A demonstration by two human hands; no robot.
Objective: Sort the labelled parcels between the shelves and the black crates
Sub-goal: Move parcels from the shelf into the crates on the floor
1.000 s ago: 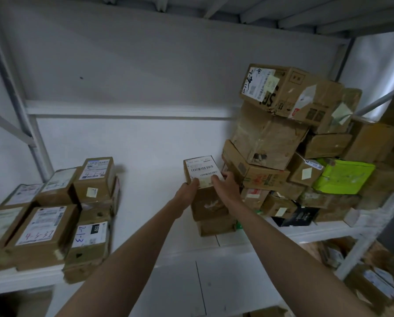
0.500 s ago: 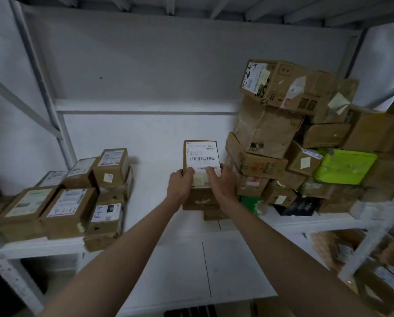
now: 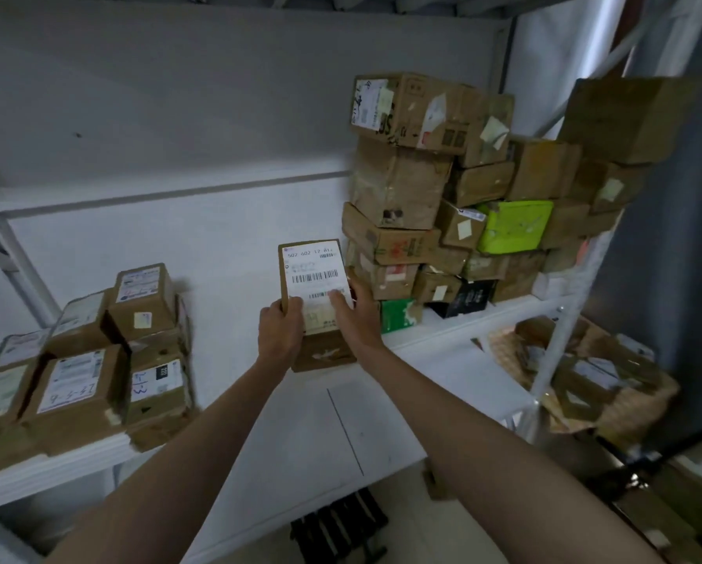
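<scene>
Cardboard parcel (image 3: 312, 278) at frame centre looks light and stiff; left hand (image 3: 280, 329) and right hand (image 3: 355, 315) clamp its lower side edges, a sound hold

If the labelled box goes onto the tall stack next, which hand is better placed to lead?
Probably the right hand: it holds the labelled box on the side beside the tall stack. The left hand grips the far side.

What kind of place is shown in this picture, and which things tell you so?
Probably a parcel sorting or storage room. White metal shelves carry stacked brown cardboard boxes with printed shipping labels. Both hands, left and right, hold a small barcode-labelled cardboard parcel.
</scene>
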